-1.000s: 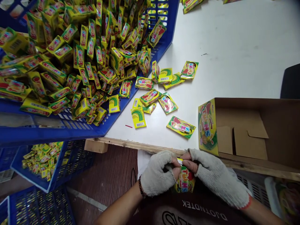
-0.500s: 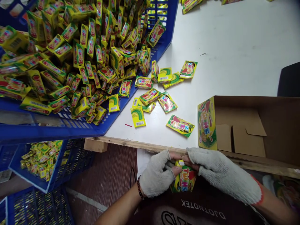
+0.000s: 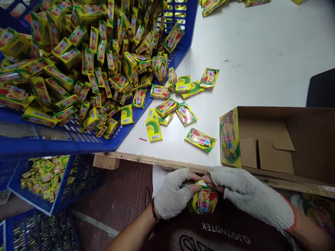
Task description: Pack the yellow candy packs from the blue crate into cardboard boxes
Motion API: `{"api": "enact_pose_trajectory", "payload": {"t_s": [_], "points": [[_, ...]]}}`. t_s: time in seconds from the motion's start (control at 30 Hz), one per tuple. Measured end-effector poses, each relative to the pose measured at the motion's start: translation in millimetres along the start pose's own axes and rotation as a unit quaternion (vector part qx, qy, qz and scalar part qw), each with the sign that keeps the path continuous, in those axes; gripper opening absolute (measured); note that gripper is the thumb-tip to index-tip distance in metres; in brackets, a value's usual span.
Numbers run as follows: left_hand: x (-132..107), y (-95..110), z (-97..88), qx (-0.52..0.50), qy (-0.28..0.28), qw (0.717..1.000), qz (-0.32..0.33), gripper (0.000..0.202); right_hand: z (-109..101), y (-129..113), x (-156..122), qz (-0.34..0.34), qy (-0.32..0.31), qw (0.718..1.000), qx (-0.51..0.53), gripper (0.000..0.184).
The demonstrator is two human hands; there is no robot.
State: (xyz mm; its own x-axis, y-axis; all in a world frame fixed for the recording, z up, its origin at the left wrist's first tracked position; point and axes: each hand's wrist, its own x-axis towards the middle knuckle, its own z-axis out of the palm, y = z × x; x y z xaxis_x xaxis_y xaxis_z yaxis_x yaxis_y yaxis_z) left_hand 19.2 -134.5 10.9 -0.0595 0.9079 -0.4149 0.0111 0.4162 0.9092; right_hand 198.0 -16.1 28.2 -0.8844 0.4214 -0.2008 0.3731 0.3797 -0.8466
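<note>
Both my hands wear white knitted gloves with bare fingertips. Close to my body, below the table edge, they hold a small yellow and green "TWINS" packet (image 3: 205,200) printed with fruit. My left hand (image 3: 175,193) grips its left side, thumb on the front face. My right hand (image 3: 235,186) has its fingers closed at the packet's top right. White shows at the top end between my fingertips; whether that end is a raised flap I cannot tell. Just beyond my hands, a similar packet (image 3: 200,139) lies flat on the white table (image 3: 251,66).
A blue crate (image 3: 128,137) heaped with packets tilts onto the table at left, several packets spilled beside it. An open cardboard box (image 3: 230,139) sits at the right edge. Lower blue crates (image 3: 52,209) stand on the floor at left. A dark object (image 3: 321,89) is at far right.
The packet has shifted very slightly in my fingers, and its front face shows a bit more to the camera. Both hands keep hold of it. The table contents are unchanged.
</note>
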Motion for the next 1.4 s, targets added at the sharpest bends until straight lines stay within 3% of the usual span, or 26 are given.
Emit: {"api": "enact_pose_trajectory", "payload": {"t_s": [0.17, 0.27, 0.5, 0.87, 1.13, 1.4], "points": [[5, 17, -11.8, 0.055, -0.028, 0.998, 0.013, 0.02, 0, -7, 5, 0.009, -0.021, 1.0, 0.006, 0.023], [11, 26, -20.6, 0.097, -0.063, 0.993, 0.002, 0.022, -3, -7, 4, 0.056, -0.043, 0.996, 0.052, 0.023], [9, 21, -23.5, 0.092, -0.056, 0.994, -0.005, 0.022, 0, -2, -8, 0.166, -0.024, 0.982, 0.092, 0.035], [5, 21, -17.4, 0.105, -0.031, 0.993, 0.034, 0.017, -3, -2, -4, 0.115, -0.02, 0.991, 0.061, 0.035], [2, 27, -17.8, 0.089, -0.071, 0.992, 0.049, 0.02, -14, -8, 1, 0.133, -0.052, 0.985, 0.102, 0.035], [3, 26, -18.4, 0.081, -0.07, 0.993, 0.049, 0.021, -15, -5, 5, 0.079, -0.059, 0.993, 0.06, 0.029]]}}
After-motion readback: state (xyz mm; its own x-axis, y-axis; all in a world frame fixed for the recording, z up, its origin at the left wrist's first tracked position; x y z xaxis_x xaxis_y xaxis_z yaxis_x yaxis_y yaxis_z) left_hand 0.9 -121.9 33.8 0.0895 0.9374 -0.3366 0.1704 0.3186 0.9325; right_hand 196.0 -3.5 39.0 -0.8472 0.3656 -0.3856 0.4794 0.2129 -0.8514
